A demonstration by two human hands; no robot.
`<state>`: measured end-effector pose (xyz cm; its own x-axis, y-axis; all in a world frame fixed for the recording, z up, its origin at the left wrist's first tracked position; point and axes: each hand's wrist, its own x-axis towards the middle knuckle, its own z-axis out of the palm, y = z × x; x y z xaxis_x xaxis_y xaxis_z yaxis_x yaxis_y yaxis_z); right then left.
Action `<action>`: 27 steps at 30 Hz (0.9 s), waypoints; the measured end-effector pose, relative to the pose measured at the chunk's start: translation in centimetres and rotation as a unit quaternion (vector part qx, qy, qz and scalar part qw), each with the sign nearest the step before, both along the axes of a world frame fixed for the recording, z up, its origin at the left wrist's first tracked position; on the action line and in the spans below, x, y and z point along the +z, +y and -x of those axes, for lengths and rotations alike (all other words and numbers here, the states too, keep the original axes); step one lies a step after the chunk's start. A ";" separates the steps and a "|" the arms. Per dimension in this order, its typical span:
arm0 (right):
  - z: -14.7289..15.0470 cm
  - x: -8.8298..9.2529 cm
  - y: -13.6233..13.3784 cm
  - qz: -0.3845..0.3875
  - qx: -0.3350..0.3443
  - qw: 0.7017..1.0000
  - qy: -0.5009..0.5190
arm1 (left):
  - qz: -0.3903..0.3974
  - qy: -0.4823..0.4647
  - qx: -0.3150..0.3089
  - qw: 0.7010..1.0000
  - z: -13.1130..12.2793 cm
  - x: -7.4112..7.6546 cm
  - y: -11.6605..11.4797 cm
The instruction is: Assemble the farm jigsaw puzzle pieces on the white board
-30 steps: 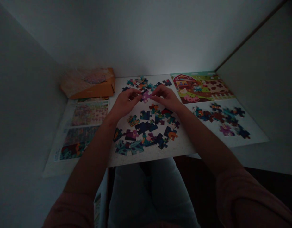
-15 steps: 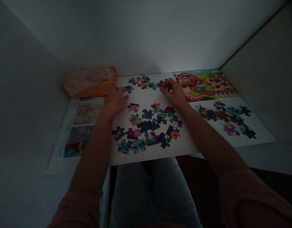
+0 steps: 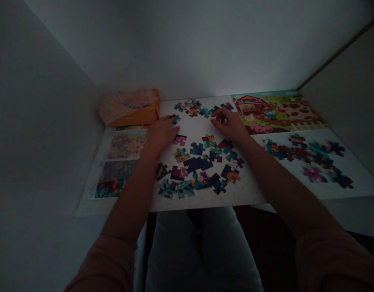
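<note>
Several loose jigsaw pieces [image 3: 201, 164] lie scattered on a white board [image 3: 205, 196] in front of me. My left hand [image 3: 161, 133] rests flat on the board, fingertips by a small teal piece [image 3: 175, 119], with a purple piece [image 3: 180, 140] just to its right. My right hand [image 3: 229, 123] reaches toward a far cluster of pieces [image 3: 195, 108]; its fingers are curled near a dark piece [image 3: 215, 110], and whether they grip it I cannot make out. The room is very dim.
An orange puzzle box [image 3: 130, 108] stands at the back left. Picture sheets [image 3: 120, 162] lie at the left. A finished farm puzzle [image 3: 278, 111] is at the back right, with another group of loose pieces [image 3: 311, 156] before it. Walls close in on both sides.
A second ago both hands held a purple piece together above the board. It now lies on the board, and the hands have moved apart toward the far cluster.
</note>
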<state>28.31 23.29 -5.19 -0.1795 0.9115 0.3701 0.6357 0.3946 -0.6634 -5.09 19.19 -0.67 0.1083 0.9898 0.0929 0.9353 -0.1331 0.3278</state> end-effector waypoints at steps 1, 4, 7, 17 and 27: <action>0.0 0.0 0.0 0.002 0.001 1.000 0.001 | -0.008 -0.010 0.016 1.000 0.0 -0.1 0.0; 0.1 0.1 0.0 0.006 0.005 1.000 0.002 | -0.030 -0.039 0.038 0.998 -0.2 -0.4 0.4; 0.1 0.1 0.0 0.007 0.005 1.000 0.004 | -0.048 -0.083 0.027 0.995 -0.3 -1.1 1.1; 0.0 0.0 0.0 0.004 0.006 1.000 0.006 | 0.006 -0.246 0.067 0.967 0.6 -2.3 3.1; 3.3 2.2 -2.3 0.052 0.102 0.992 0.058 | 0.064 -0.371 -0.094 0.922 -1.9 -0.5 0.9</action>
